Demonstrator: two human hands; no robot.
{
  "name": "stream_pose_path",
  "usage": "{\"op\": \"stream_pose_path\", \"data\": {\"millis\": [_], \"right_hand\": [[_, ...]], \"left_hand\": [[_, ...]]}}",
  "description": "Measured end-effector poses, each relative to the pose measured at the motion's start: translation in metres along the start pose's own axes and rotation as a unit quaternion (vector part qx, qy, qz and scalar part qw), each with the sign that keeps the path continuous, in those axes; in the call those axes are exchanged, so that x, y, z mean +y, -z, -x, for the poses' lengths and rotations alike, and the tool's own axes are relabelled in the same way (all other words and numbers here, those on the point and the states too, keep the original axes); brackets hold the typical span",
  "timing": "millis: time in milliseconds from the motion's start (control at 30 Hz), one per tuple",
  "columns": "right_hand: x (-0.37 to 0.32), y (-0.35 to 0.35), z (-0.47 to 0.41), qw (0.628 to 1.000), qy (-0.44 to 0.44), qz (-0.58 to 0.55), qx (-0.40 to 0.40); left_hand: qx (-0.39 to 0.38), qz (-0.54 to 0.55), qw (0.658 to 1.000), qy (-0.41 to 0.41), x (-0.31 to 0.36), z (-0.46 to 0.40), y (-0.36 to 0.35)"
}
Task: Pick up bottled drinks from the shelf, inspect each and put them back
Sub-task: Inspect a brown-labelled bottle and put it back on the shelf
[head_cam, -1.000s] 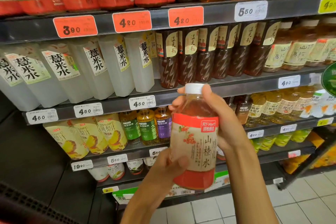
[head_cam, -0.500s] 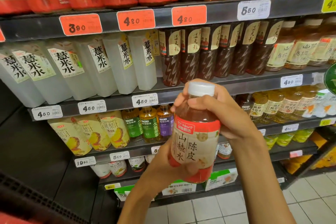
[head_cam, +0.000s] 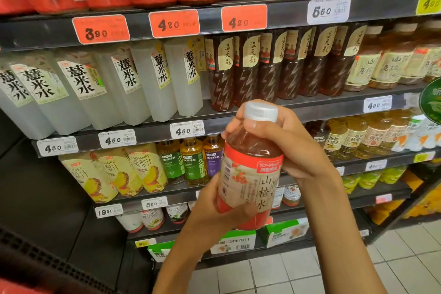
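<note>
I hold a bottled drink (head_cam: pixel 250 174) in front of the shelf, tilted slightly right at the top. It has a white cap, reddish liquid and a cream-and-red label with black characters. My right hand (head_cam: pixel 293 145) grips its neck and shoulder from the right, fingers curled just under the cap. My left hand (head_cam: pixel 214 210) grips the bottom of the bottle from the left, thumb across the red lower band. The back of the bottle is hidden.
The shelf (head_cam: pixel 286 112) runs across the view in several tiers, packed with bottles: milky white bottles (head_cam: pixel 133 86) at left, dark brown bottles (head_cam: pixel 269 67) in the middle, amber bottles (head_cam: pixel 381 59) at right. Green boxes (head_cam: pixel 284 231) sit on the lowest tier above a tiled floor (head_cam: pixel 334 270).
The bottle has turned in my hands, so the label shows a different side each frame. Both hands have kept their hold, and the view has shifted slightly.
</note>
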State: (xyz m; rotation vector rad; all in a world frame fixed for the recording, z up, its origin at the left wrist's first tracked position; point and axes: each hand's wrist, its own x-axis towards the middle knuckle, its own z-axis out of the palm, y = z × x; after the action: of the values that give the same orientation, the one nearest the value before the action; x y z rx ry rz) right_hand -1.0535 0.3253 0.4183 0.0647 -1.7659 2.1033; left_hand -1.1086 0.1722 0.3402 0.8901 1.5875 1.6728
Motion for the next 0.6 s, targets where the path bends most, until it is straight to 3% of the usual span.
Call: {"op": "stream_pose_path", "data": {"millis": [133,367,467,600], "right_hand": [[-0.002,0.001,-0.001,0.999,-0.039,-0.007,-0.033],[-0.005,-0.001,0.001,0.992,-0.040,0.086,0.080],[-0.003,-0.008,0.004,0.990,-0.010,0.132,0.053],[-0.003,-0.011,0.006,0.989,0.042,0.137,0.018]], "left_hand": [[-0.019,0.038,0.998,0.045,-0.003,0.005,-0.007],[0.089,-0.007,0.995,-0.041,0.007,0.000,-0.019],[0.101,-0.037,0.991,-0.083,0.010,-0.002,-0.013],[0.054,-0.040,0.995,-0.079,0.007,0.005,-0.007]]}}
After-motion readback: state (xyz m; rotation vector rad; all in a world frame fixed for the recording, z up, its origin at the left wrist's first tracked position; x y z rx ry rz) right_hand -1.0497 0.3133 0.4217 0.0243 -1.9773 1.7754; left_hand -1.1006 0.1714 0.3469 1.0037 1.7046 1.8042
